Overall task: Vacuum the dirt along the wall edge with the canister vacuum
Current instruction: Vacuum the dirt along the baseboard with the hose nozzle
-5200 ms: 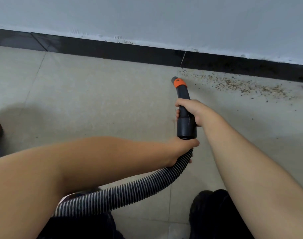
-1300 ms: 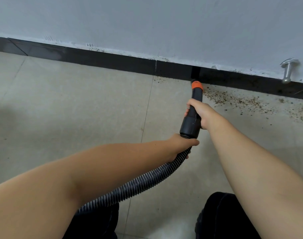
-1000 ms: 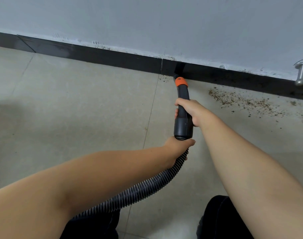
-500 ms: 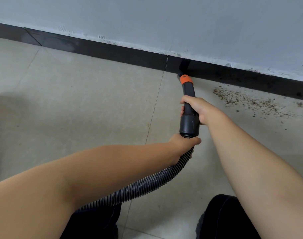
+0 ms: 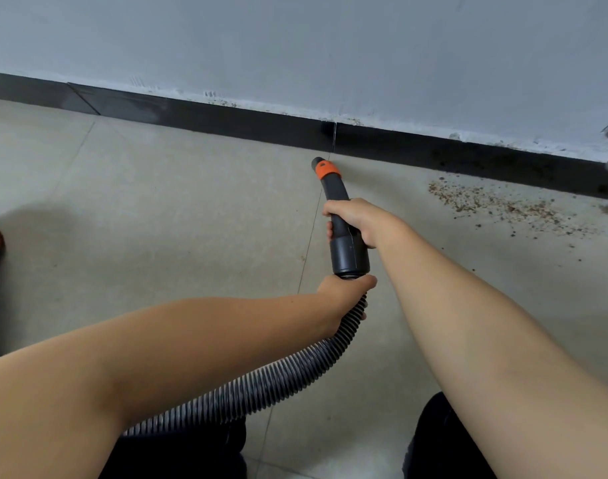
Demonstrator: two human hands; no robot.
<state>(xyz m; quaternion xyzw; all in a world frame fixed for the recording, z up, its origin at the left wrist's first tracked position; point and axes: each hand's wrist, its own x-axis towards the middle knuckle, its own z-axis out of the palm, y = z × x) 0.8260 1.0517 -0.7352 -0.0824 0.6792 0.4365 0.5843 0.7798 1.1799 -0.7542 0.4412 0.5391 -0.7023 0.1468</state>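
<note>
Nozzle (image 5: 325, 169) withdrawn from baseboard (image 5: 226, 121); right hand (image 5: 356, 219) gripping handle, left hand (image 5: 340, 295) gripping hose (image 5: 278, 378); dirt (image 5: 496, 205) at 2 o'clock.

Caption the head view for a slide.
Both hands hold the vacuum nozzle near the baseboard, dirt remaining to its right.

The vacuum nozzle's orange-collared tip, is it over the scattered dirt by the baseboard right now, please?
No, the nozzle tip sits by a floor tile seam, well left of the scattered dirt.
</note>
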